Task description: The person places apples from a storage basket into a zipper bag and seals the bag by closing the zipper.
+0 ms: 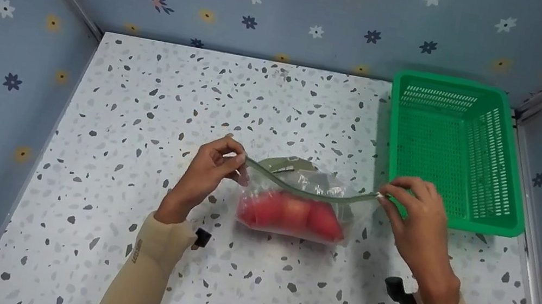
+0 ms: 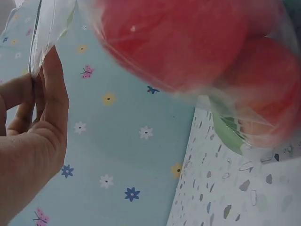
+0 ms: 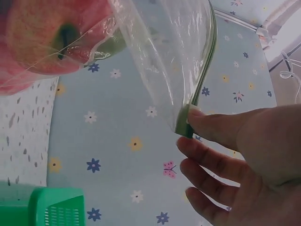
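Note:
A clear zip bag (image 1: 315, 184) with a green zip strip stands over the table's middle, holding several red apples (image 1: 288, 214). My left hand (image 1: 210, 169) pinches the left end of the strip between thumb and fingers. At the strip's other end, my right hand (image 1: 416, 220) pinches the corner. Between the hands the strip sags in a shallow curve. In the right wrist view the thumb presses the green zip end (image 3: 184, 123), and the other fingers extend loosely below. The left wrist view shows the fingers (image 2: 54, 89) on the bag's edge, with red apples (image 2: 174, 42) beside them.
A green plastic basket (image 1: 508, 214) stands at the table's back right, just beyond my right hand; no contents show in it. The speckled white table (image 1: 149, 87) is bordered by flowered panels at the back, left and right.

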Tool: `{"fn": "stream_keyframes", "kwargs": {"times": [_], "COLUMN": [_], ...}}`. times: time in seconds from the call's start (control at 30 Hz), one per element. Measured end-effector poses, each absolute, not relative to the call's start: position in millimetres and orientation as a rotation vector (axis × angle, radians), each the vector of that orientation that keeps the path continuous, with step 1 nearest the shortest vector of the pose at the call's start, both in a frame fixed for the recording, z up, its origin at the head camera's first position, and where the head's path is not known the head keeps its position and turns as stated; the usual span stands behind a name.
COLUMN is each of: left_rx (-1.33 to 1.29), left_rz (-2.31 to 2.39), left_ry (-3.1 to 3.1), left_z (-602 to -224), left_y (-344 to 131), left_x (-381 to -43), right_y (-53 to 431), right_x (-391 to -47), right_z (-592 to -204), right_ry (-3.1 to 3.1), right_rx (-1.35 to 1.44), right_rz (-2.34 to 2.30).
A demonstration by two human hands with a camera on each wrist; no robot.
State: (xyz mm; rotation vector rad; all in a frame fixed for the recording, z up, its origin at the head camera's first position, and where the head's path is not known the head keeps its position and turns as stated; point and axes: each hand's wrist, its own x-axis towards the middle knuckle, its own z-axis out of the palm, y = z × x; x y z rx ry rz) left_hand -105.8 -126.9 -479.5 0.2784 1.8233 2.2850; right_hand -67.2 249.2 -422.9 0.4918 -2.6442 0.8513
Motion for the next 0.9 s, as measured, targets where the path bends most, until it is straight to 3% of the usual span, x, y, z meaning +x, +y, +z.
{"fn": "stream_keyframes", "kwargs": {"times": [0.43,0.8,0.9], "left_rx": [0.552,0.772,0.799], "left_rz": [1.747,1.515,1.476], "left_ry": [1.702,1.542,1.541], "left_z": [-510.9,-521.4,-523.1], "left_y": [-126.7,-127.4,-125.3], "left_x": [-99.8,-98.4,-98.1], "right_y": [258.0,286.3,285.7], "right_x": [-47.7,-56.6,-59.0], "right_z": [-453.1,-485.0,-496.6], "right_ry": [-2.968,-3.092,-3.078], "right_rx": [0.853,1.165,1.123], "right_rz": [0.940,1.558,1.620]}}
